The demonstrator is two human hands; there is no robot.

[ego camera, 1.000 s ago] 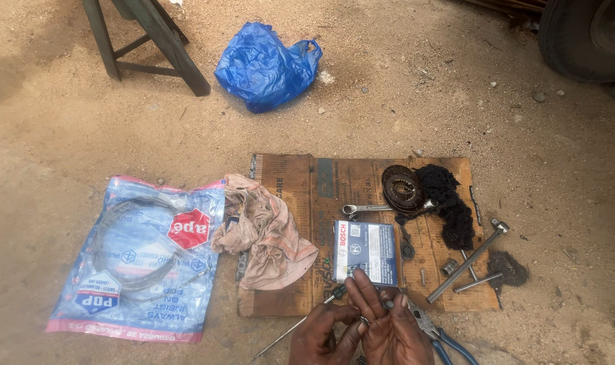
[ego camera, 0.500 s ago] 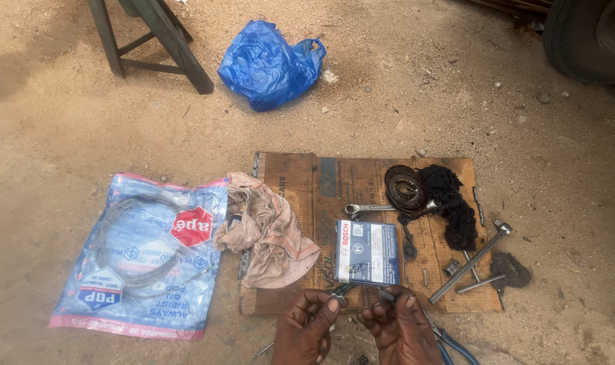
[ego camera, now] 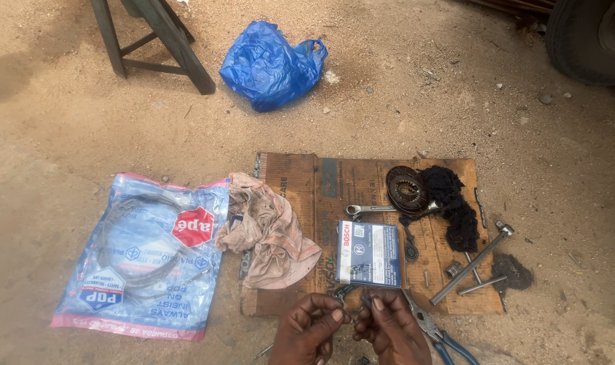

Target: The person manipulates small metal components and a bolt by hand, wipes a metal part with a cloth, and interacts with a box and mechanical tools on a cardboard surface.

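Observation:
My left hand (ego camera: 311,329) and my right hand (ego camera: 390,331) meet at the bottom edge of the view, fingertips pinched together on a small dark metal part (ego camera: 351,302) that is too small to make out. They hover over the near edge of a flattened brown cardboard sheet (ego camera: 301,182) lying on sandy ground. Just beyond my fingers lies a small blue box (ego camera: 369,253). A dirty pinkish rag (ego camera: 270,230) is heaped to the left of the box.
On the cardboard lie a spanner (ego camera: 372,210), a dark sprocket (ego camera: 407,189) with a greasy chain (ego camera: 453,206), a long T-handle socket wrench (ego camera: 471,263) and blue-handled pliers (ego camera: 437,333). A blue plastic packet (ego camera: 142,253) sits left, a blue bag (ego camera: 270,65) and a wooden stool leg (ego camera: 176,47) beyond.
My hands have dropped lower in the view and drawn apart slightly, fingertips still pinched together. The view has shifted a little; nothing on the cardboard has moved.

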